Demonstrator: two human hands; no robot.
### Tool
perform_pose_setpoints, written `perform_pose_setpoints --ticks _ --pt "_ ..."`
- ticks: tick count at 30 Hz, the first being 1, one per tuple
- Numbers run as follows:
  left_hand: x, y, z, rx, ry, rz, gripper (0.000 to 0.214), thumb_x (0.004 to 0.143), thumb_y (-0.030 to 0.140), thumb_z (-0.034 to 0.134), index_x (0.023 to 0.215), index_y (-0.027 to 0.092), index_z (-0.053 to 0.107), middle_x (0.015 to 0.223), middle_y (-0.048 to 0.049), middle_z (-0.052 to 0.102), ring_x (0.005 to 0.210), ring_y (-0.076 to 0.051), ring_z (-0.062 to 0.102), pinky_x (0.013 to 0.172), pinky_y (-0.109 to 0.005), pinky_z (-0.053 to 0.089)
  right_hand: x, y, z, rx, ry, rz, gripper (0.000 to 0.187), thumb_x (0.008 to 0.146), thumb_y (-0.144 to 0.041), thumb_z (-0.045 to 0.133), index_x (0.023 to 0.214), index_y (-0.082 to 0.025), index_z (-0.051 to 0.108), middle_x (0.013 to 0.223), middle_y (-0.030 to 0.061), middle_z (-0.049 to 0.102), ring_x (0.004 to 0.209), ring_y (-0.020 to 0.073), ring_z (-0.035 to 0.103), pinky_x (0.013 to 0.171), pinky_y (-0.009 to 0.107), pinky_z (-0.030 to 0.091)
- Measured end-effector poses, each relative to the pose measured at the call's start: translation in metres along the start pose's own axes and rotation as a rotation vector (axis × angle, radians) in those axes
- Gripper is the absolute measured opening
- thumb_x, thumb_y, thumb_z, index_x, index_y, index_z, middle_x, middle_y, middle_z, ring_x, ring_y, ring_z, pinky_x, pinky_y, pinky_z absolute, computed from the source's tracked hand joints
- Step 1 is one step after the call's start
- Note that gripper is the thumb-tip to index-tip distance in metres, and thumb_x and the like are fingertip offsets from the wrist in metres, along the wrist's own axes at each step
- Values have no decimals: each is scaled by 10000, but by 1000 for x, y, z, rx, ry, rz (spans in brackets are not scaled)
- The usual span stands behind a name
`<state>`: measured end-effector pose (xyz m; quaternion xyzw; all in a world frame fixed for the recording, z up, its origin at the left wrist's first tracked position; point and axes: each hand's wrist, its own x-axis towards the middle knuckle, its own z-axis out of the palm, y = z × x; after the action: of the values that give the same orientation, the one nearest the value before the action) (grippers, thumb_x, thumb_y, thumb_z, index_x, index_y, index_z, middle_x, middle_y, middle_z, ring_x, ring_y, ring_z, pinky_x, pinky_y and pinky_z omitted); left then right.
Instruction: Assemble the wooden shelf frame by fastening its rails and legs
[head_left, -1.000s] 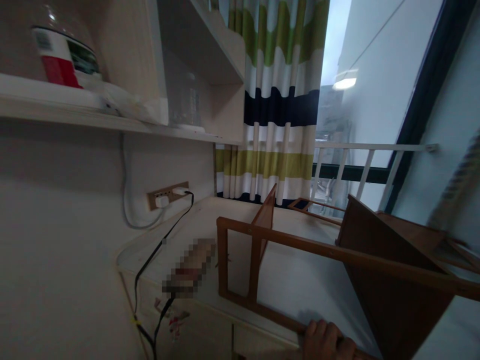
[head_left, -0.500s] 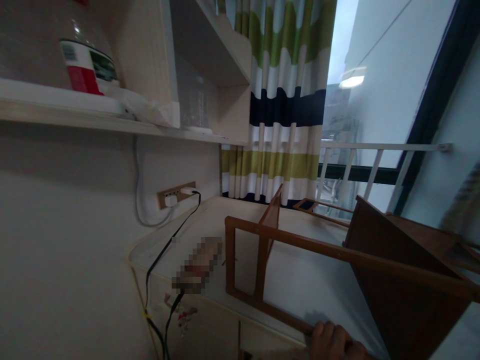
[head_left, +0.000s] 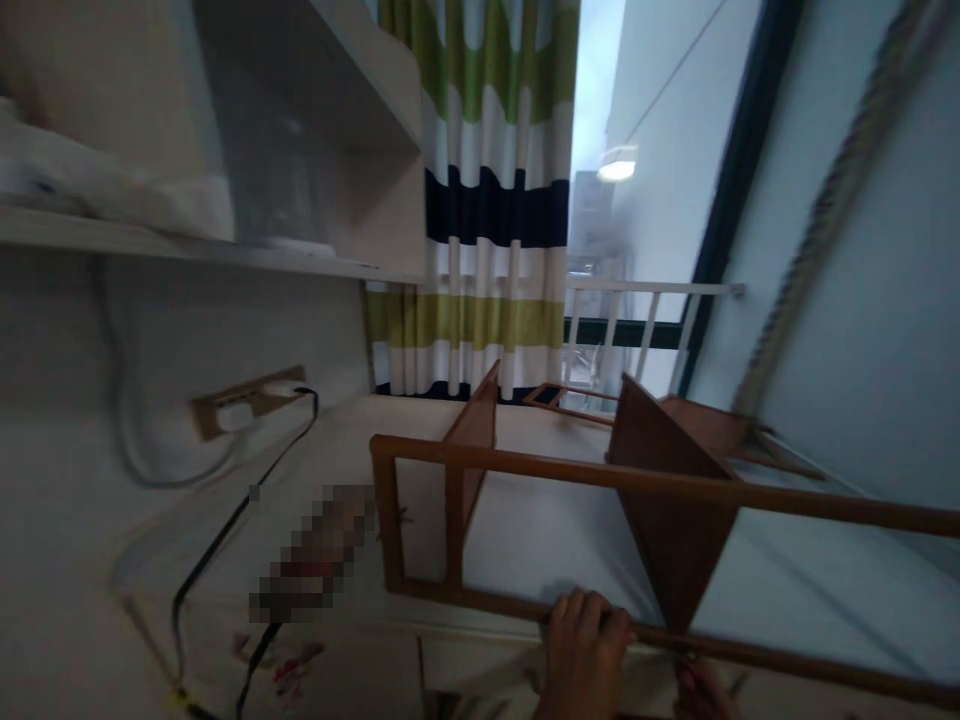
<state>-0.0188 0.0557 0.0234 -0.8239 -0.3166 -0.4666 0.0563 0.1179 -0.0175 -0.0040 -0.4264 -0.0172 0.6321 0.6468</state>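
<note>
A brown wooden rack (head_left: 525, 470) lies tipped on its side on a white desk (head_left: 540, 530), with its long rails running to the right and a solid wooden panel (head_left: 667, 520) standing between them. My left hand (head_left: 585, 650) is at the bottom centre, fingers curled over the rack's near lower rail (head_left: 465, 597). Just under the same rail, only a blurred sliver of my right hand (head_left: 701, 690) shows at the bottom edge. Its fingers are too smeared to read.
A black cable (head_left: 225, 530) runs from a wall socket strip (head_left: 244, 400) down over the desk's left corner. A pixelated object (head_left: 315, 550) lies left of the rack. Shelves (head_left: 187, 245) hang above, and a striped curtain (head_left: 487, 200) and a window with a white railing (head_left: 645, 290) stand behind.
The view has swung right and down. The rack now sits more level and central. My left hand shows more fully on the lower rail, and part of my right hand has come into view.
</note>
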Motion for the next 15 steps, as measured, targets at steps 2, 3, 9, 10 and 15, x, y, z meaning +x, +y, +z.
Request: perform_pose_setpoints --ticks 2,3,9,10,15 --pt "1 -2 -2 -43 -45 -5 293 609 225 765 822 274 571 760 75 552 715 -143 481 688 -292 299 -5 3 7 66 9 -20 425 788 -447 575 495 -155 475 298 -114 216 203 20 222 228 106 116" --pt "1 -2 -3 -65 -61 -3 290 624 202 753 839 274 573 768 73 554 721 -145 480 689 -294 299 -8 4 11 90 5 -29 368 698 -422 657 508 -154 493 303 -114 246 208 17 230 229 104 117" --pt "4 -3 -5 -110 -126 20 215 723 142 647 880 275 586 776 56 555 733 -152 484 690 -303 312 -23 6 27 153 -2 -103 436 324 -337 833 613 -127 584 363 -116 381 250 -7 265 241 84 146" --pt "4 -4 -5 -108 -139 26 211 746 137 617 900 277 586 787 51 559 741 -153 489 692 -304 317 -23 6 28 161 -12 -128 458 314 -344 838 638 -131 593 377 -120 389 252 -14 250 242 84 142" --pt "-1 -19 7 -47 -78 153 233 886 194 378 952 263 590 791 2 581 732 -161 519 664 -305 336 -14 10 32 143 -70 -229 396 385 -336 841 557 -157 532 369 -135 308 250 -7 203 241 105 157"
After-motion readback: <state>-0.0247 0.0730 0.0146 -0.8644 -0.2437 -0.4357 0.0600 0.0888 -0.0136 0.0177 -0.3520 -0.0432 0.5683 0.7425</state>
